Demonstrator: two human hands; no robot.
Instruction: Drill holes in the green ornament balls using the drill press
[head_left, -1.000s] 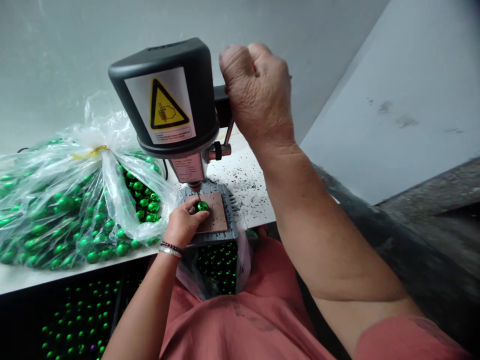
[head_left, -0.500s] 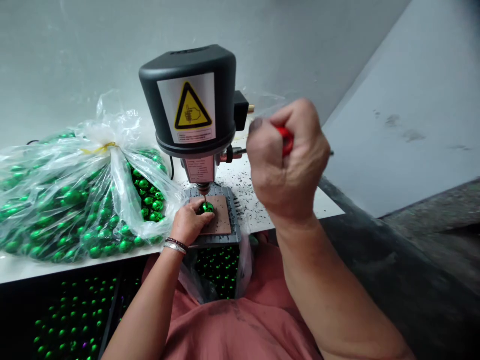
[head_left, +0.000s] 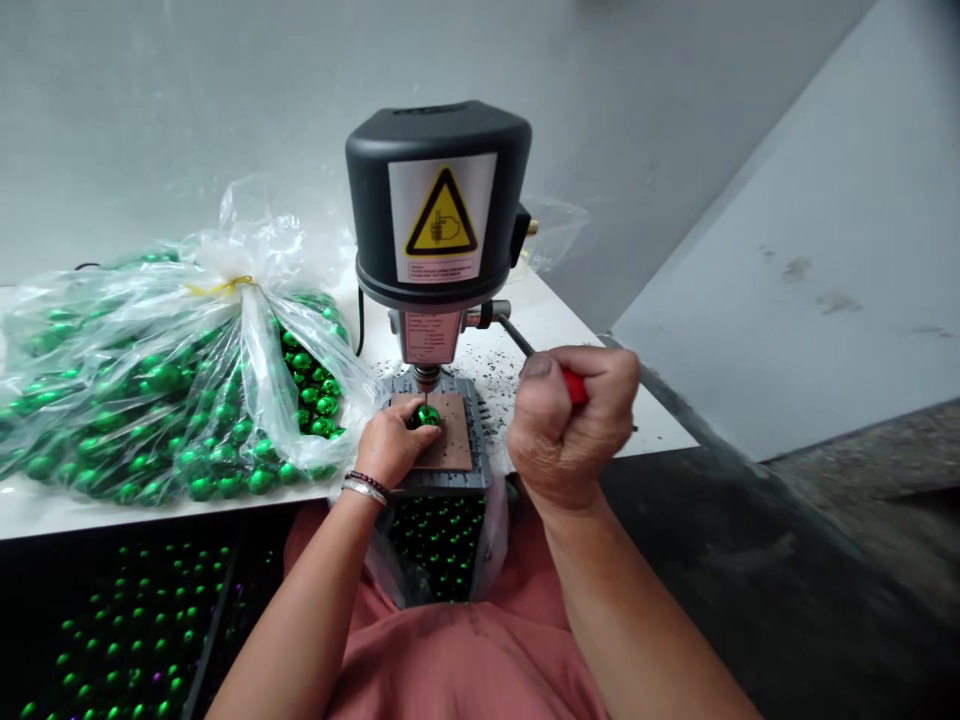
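Ball (head_left: 429, 417), green & shiny, sits on a pinkish-brown pad (head_left: 452, 452) atop the drill's grey base (head_left: 481, 462), directly under the bit (head_left: 427, 397). Bit tip meets the top of it; can't tell if it's gone in. L hand (head_left: 390, 441) pinches the ball btwn thumb & fingers, from the L side, palm low near the pad. 2 bracelets (head_left: 366, 487), 1 dark beaded & 1 silver, on that wrist.

R hand (head_left: 574, 425) is clenched in a fist round the red grip (head_left: 575, 387) of the lever (head_left: 517, 335), R of the drill (head_left: 439, 130) & well apart from the L hand. Lever slopes down from the drill's side to the fist.

Drill head is black, w/ 1 yellow triangular warning sign (head_left: 441, 215) on its front. Dark chips (head_left: 491, 368) are scattered on the base & on the white bench (head_left: 574, 320), mostly R of the drill.

L of the drill, a big clear bag (head_left: 259, 370) full of green balls lies on the bench, w/ a yellow tie (head_left: 221, 287) round its gathered neck & a gap in its side near the drill. Below the bench edge, btwn the legs, clear plastic (head_left: 493, 530) flanks more green balls (head_left: 437, 545). Others (head_left: 112, 650) show bottom L; their container's too dark to make out.
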